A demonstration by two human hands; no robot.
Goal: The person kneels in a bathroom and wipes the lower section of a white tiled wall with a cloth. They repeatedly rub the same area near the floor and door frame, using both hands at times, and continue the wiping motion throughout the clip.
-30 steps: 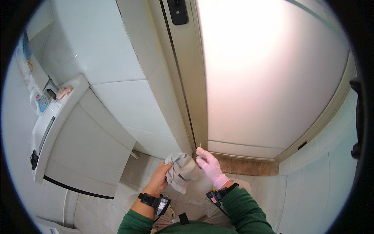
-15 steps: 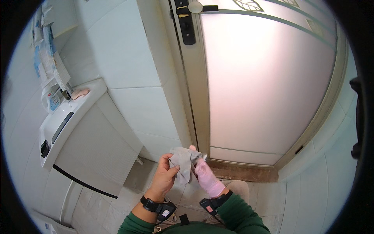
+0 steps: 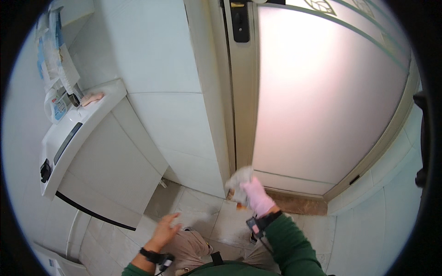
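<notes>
A grey cloth (image 3: 240, 180) is bunched in my right hand (image 3: 257, 197), which wears a pink glove and is closed round it. Hand and cloth are in front of the lower door frame, apart from my left hand. Bare and empty, my left hand (image 3: 164, 231) hangs low over my left thigh, its fingers apart. Both wrists carry a black strap with a small device.
A frosted glass door (image 3: 322, 101) with a metal frame and a black lock plate (image 3: 240, 25) fills the right. On the left, a white washbasin (image 3: 62, 138) holds a detergent bottle (image 3: 55, 107). Grey tiles (image 3: 195, 204) cover the floor.
My left hand has let go of the grey cloth and dropped down to the left. My right hand has moved right with the cloth. The view has shifted slightly.
</notes>
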